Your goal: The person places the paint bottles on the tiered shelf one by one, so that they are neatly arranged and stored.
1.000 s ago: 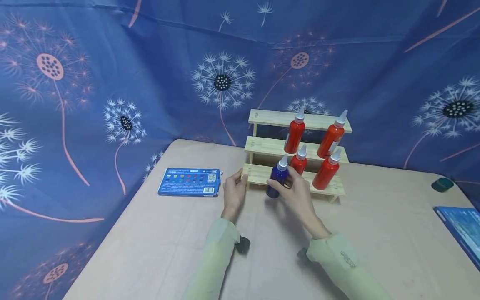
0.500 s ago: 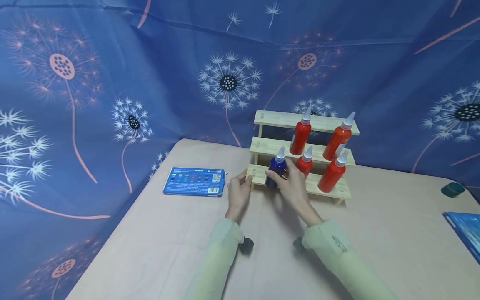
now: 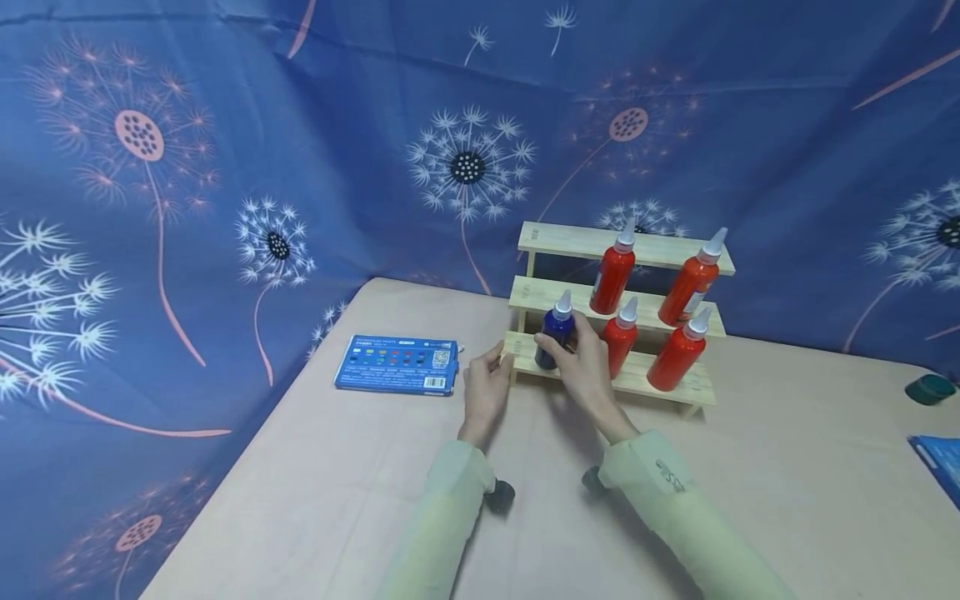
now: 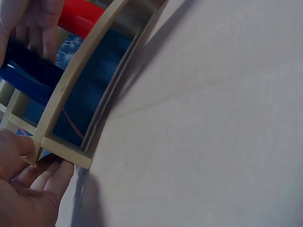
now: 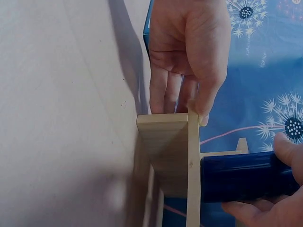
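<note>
A dark blue squeeze bottle (image 3: pixel 553 332) with a white pointed nozzle stands upright on the lowest step of a three-tier wooden display rack (image 3: pixel 562 240). My right hand (image 3: pixel 589 368) grips it between thumb and fingers from the right. In the right wrist view the base of the blue bottle (image 5: pixel 241 177) meets the step's top face. At the rack's left end, my left hand (image 3: pixel 486 393) holds the lowest step. The left wrist view has that hand (image 4: pixel 28 189) with its thumb over the board and its fingers beneath, by the leg.
Several red bottles (image 3: pixel 677 358) with white nozzles stand on the lower and middle tiers, right of the blue one. A flat blue watercolor paint box (image 3: pixel 397 365) lies left of the rack. At the far right are a dark green round object (image 3: pixel 930 389) and a blue flat item (image 3: pixel 941 467).
My right hand has raised the blue bottle from in front of the rack and brought it back onto the lowest step. The left hand keeps its hold at the rack's end. The head view shifted slightly.
</note>
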Demonstrator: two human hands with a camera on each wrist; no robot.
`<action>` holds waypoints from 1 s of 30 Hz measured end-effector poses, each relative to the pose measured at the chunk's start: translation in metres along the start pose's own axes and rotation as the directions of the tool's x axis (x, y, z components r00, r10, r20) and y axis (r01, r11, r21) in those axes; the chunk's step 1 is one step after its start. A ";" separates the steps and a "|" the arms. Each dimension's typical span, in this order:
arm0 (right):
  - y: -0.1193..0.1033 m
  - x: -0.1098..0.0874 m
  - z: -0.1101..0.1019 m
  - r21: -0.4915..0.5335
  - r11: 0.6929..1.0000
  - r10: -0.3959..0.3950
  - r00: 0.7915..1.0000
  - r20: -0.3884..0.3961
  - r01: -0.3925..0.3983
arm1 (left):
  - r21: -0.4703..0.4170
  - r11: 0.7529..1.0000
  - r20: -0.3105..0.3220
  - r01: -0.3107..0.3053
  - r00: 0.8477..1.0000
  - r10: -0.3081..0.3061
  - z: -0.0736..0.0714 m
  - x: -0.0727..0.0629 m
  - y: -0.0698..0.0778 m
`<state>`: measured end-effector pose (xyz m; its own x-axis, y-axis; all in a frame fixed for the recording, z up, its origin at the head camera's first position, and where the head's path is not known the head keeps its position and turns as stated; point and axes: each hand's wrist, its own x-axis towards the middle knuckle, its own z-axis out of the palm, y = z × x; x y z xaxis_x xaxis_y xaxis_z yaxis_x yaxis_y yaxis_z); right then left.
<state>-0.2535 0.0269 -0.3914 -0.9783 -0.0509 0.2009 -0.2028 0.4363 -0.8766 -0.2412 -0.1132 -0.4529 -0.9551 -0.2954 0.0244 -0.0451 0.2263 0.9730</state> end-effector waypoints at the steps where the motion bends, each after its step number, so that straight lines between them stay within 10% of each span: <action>1: 0.000 0.000 0.000 -0.001 1.000 0.000 1.000 -0.004 0.000 | 0.002 1.000 0.001 -0.003 1.000 0.003 0.000 -0.001 0.000; 19: -0.004 -0.004 0.002 -0.011 0.998 0.062 0.996 0.071 -0.062 | -0.002 1.000 -0.001 -0.029 1.000 0.029 -0.004 0.001 -0.004; 30: -0.026 -0.014 -0.007 0.063 0.997 -0.041 0.999 0.022 0.039 | -0.045 0.998 -0.025 0.049 0.998 -0.050 -0.012 0.000 -0.012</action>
<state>-0.2338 0.0228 -0.3686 -0.9699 -0.0885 0.2269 -0.2435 0.3767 -0.8937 -0.2376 -0.1272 -0.4621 -0.9440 -0.3294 -0.0185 -0.0785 0.1698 0.9824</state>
